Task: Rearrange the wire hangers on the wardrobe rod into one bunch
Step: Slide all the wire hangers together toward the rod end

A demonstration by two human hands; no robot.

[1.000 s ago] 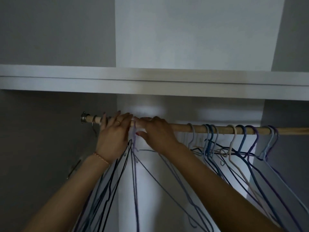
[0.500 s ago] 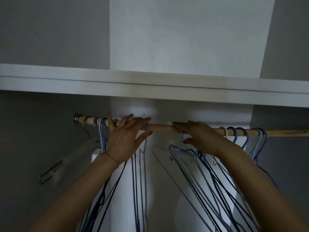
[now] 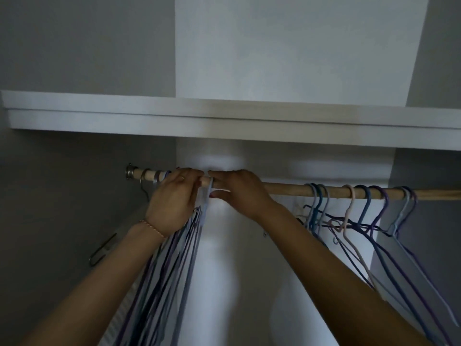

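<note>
Hangers [image 3: 174, 258] bunch under left hand [image 3: 172, 203]; right hand [image 3: 239, 193] adjoins.

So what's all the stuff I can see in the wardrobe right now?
rod: one, pale wood, runs across under the shelf, metal end fitting at the left.
shelf: one, white, above the rod.
bunched hangers: many, count unclear, blue and purple wire, hang at the left below the hands.
spread hangers: about eight, blue, purple and one pale pink, hook on the rod's right part.
bracelet: one, pinkish, on the left wrist.
left hand: on the rod at the bunch.
right hand: on the rod beside it, pinches a pale hanger hook.
</note>
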